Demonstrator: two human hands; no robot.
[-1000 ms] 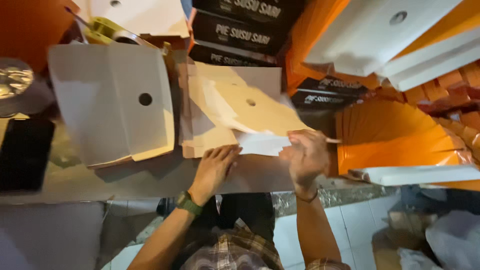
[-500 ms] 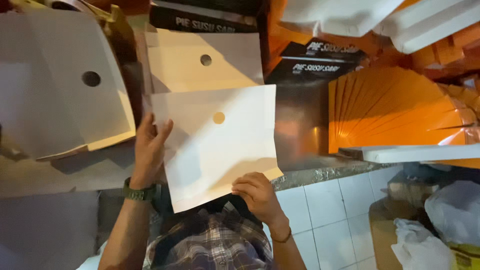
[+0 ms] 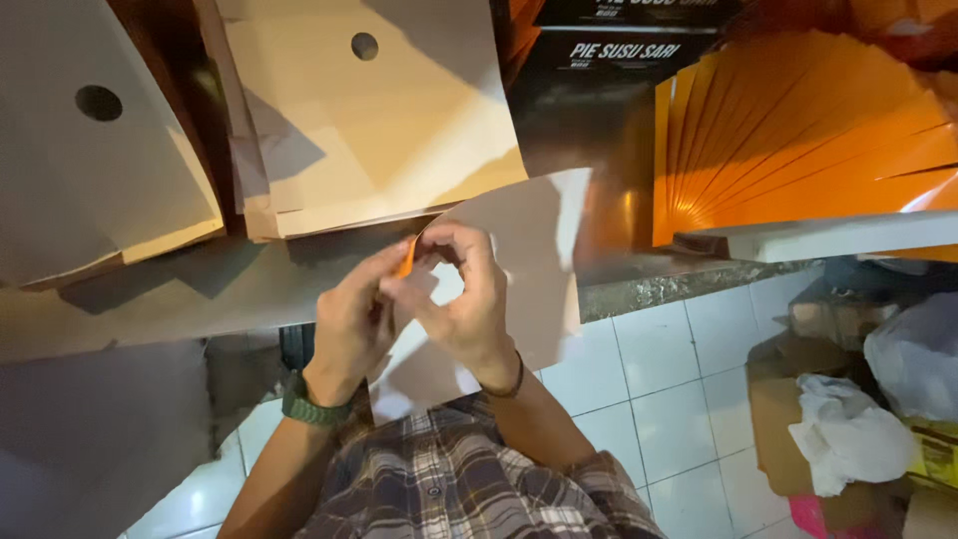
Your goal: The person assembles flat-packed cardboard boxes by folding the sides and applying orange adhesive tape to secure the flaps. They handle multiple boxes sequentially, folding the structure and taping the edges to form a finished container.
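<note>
- Person stands at the counter [image 3: 200,299], both hands raised close together over its front edge.
- Left hand [image 3: 351,317] is clamped on a pale cardboard sheet [image 3: 529,260], fingers curled onto its left edge; a green watch [image 3: 314,407] sits on that wrist.
- Right hand [image 3: 461,299] also grips the sheet, fingers bent over the top of it, just beside the left hand; a thin bracelet [image 3: 511,381] circles the wrist.
- The sheet hangs in front of the person's chest, half over the counter edge, half over the tiled floor [image 3: 679,399]. An orange face shows as a sliver between the fingers.
- On the counter behind the hands lies a stack of flat tan sheets [image 3: 379,130], each with a round hole; a second such stack [image 3: 100,160] lies to the left.
- To the right, a fan of orange sheets [image 3: 798,140] stands on edge, a white board [image 3: 818,235] in front of it.
- Black boxes [image 3: 619,60] sit at the back.
- White bags [image 3: 848,429] lie on the floor, right.
</note>
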